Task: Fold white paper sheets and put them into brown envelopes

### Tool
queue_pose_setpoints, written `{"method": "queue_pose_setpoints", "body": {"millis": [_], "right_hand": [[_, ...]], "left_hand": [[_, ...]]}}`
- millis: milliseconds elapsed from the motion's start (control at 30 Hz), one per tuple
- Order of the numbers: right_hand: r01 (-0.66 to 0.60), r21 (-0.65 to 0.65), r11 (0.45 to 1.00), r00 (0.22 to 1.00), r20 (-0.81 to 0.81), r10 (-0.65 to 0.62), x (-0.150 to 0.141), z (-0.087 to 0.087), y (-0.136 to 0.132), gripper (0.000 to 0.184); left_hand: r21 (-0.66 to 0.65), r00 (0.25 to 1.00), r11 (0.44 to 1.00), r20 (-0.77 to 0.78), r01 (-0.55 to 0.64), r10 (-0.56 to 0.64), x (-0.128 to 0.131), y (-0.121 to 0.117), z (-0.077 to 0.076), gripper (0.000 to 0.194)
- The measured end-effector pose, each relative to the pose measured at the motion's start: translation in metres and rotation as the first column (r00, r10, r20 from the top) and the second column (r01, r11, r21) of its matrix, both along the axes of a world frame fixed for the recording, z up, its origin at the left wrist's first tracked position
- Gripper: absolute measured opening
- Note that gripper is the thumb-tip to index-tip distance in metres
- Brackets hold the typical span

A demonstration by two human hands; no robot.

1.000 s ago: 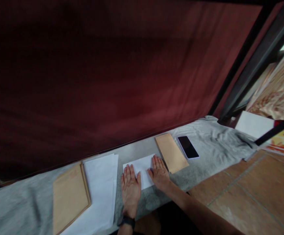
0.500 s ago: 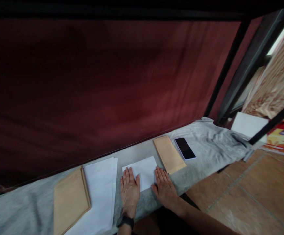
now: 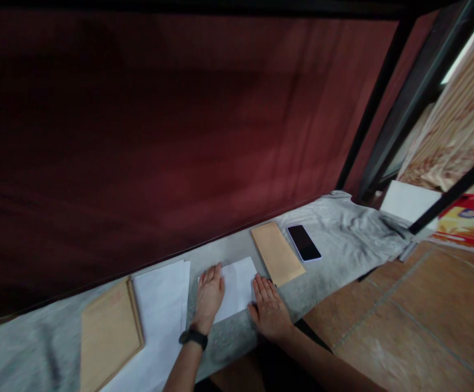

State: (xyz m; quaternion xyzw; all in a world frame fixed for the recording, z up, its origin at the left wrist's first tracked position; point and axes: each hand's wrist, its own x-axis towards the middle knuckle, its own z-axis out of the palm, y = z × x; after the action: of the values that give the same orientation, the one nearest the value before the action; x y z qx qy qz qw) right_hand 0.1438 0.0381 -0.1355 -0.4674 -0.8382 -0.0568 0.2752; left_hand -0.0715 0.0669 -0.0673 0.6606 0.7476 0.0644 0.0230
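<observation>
A small white folded sheet [image 3: 239, 286] lies on a grey cloth-covered surface [image 3: 343, 245]. My left hand [image 3: 209, 296] rests flat on its left part, fingers stretched out, a black watch [image 3: 193, 337] on the wrist. My right hand [image 3: 269, 310] lies flat at the sheet's right lower edge, fingers together and extended. A tan envelope [image 3: 276, 253] sits just right of the sheet, close to my right fingertips.
A stack of white paper [image 3: 159, 310] and tan envelopes [image 3: 106, 335] lie to the left. A dark phone [image 3: 304, 243] lies beyond the envelope. A dark red curtain [image 3: 171, 136] backs the surface. Tiled floor [image 3: 416, 321] and black frame bars [image 3: 387, 98] are at right.
My left hand has slid forward along the sheet's left part, its arm now reaching in at an angle. My right hand stays near the sheet's right edge. The view shifted slightly.
</observation>
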Motion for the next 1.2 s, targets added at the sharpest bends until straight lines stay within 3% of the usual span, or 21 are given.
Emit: {"method": "queue_pose_setpoints", "body": {"millis": [133, 333, 533, 733, 900, 1067, 1200], "right_hand": [[-0.005, -0.029, 1.0, 1.0, -0.022, 0.004, -0.002, 0.001, 0.001, 0.072], [-0.02, -0.066, 0.998, 0.999, -0.037, 0.017, 0.0, 0.008, 0.0, 0.068], [-0.053, -0.101, 0.993, 0.994, -0.096, 0.043, 0.001, 0.012, -0.001, 0.061], [-0.146, -0.205, 0.968, 0.95, -0.301, 0.08, 0.005, 0.018, 0.014, 0.057], [-0.24, -0.217, 0.946, 0.885, -0.449, 0.122, 0.0, 0.035, 0.026, 0.055], [-0.381, -0.247, 0.891, 0.894, -0.344, 0.287, -0.004, 0.045, 0.018, 0.05], [-0.407, -0.275, 0.871, 0.911, -0.188, 0.366, 0.006, 0.048, 0.011, 0.048]], "left_hand": [[-0.107, 0.999, 0.994, 0.039, 0.038, -0.034, -0.009, 0.021, 0.019, 0.044], [-0.184, 0.991, 0.982, 0.13, 0.038, -0.014, -0.025, 0.038, 0.03, 0.023], [-0.15, 0.932, 0.989, 0.358, 0.001, 0.053, -0.038, 0.029, 0.034, 0.012], [-0.045, 0.742, 0.972, 0.639, -0.23, 0.205, -0.06, -0.013, 0.033, 0.024], [-0.016, 0.492, 0.878, 0.824, -0.478, 0.283, -0.049, -0.047, 0.012, 0.038], [-0.071, 0.295, 0.771, 0.899, -0.633, 0.325, -0.014, -0.063, -0.015, 0.042], [-0.064, 0.276, 0.746, 0.905, -0.663, 0.323, 0.005, -0.069, -0.027, 0.032]]}}
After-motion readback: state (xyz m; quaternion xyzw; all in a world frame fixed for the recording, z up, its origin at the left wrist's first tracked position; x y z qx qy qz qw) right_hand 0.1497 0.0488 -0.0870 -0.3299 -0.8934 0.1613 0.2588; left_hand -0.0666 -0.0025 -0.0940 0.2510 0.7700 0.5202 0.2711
